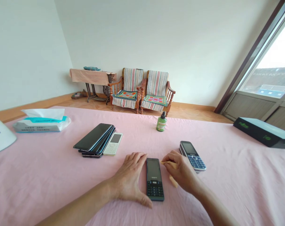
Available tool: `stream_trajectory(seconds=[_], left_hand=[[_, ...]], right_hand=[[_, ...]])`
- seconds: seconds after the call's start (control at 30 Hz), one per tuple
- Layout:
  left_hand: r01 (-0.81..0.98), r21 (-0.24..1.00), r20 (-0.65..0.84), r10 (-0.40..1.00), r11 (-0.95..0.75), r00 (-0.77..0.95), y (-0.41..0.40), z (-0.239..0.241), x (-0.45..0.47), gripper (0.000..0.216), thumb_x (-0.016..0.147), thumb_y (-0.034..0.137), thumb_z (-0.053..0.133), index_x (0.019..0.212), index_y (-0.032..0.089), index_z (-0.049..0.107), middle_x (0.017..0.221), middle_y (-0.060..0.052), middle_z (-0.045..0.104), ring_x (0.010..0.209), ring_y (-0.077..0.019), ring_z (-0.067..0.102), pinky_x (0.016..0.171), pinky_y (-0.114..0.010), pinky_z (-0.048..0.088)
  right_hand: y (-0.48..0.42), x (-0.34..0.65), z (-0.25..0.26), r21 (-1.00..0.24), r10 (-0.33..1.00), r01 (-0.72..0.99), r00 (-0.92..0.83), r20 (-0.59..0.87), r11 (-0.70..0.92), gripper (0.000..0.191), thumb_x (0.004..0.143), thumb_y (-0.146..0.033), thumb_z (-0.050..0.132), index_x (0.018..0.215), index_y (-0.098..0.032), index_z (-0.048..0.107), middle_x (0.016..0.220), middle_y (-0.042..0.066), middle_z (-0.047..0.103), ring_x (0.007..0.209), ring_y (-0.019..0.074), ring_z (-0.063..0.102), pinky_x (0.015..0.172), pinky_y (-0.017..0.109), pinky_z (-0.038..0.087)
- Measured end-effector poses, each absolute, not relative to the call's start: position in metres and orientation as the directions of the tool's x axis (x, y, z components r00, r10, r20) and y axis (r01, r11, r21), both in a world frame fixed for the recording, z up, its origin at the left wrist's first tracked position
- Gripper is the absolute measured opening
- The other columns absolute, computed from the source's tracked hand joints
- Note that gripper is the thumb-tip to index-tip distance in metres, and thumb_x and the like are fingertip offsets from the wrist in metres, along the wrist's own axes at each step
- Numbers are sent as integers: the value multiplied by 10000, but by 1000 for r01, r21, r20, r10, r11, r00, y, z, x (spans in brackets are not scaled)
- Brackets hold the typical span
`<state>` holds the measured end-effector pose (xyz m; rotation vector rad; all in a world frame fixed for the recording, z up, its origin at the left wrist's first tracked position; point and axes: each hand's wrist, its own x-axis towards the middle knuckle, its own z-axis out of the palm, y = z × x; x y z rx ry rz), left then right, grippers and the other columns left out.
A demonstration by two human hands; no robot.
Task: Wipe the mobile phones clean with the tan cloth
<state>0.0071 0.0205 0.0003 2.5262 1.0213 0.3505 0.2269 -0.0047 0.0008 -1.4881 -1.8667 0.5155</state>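
Note:
A dark keypad phone (154,175) lies face up on the pink cloth, its screen end pointing away from me. My left hand (129,177) rests along its left side, thumb spread toward the bottom edge and the other fingers stretched toward the top corner. To the right of the phone, my right hand (180,169) is closed on a pale yellow cloth (173,181), part of which sticks out below the fingers. Just beyond that hand, a blue keypad phone (193,155) lies on top of at least one other phone.
A stack of smartphones (95,138) sits left of centre, beside a white keypad phone (112,145). Farther back stand a green spray bottle (161,122), a tissue pack (41,125) and a black box (262,131). Two wooden chairs (156,84) are beyond the table.

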Motion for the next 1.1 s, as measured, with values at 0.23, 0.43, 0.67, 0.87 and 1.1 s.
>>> stream_trajectory(seconds=[0.23,0.43,0.67,0.87,1.1], left_hand=[[605,457,72,705,-652,705,22,1,8,1039,443,683,734,1293,189,398,1265,-129,453,1133,-347,413,1002,-513,310],[607,476,73,717,-636,694,21,4,10,1012,408,660,754,1243,185,438,1223,-123,473,1109,-348,423,979,-506,335],[603,478,92,719,-639,689,21,2,10,982,425,647,753,1238,200,430,1220,-113,471,1101,-342,431,978,-505,330],[595,483,97,714,-643,693,21,1,9,985,417,647,753,1233,197,434,1218,-111,470,1093,-338,432,972,-494,330],[590,485,113,716,-645,689,22,-1,9,985,415,650,751,1231,196,440,1213,-111,475,1093,-340,429,967,-497,334]], right_hand=[[3,215,-15,-714,945,630,-104,311,305,189,792,-82,500,777,-174,665,779,22,621,725,140,584,666,245,410],[-4,216,-8,-761,971,604,-173,164,236,181,731,-49,546,689,-180,663,717,-1,638,670,126,588,619,221,399],[0,214,-7,-718,963,645,-132,233,262,193,754,-50,514,727,-169,663,755,18,645,699,133,593,659,230,403],[-4,214,1,-719,963,642,-203,176,267,210,741,-38,511,697,-174,665,727,8,647,677,123,595,635,213,402],[0,216,-1,-717,964,645,-189,188,267,200,737,-40,523,700,-174,666,733,11,659,689,136,603,647,226,414]])
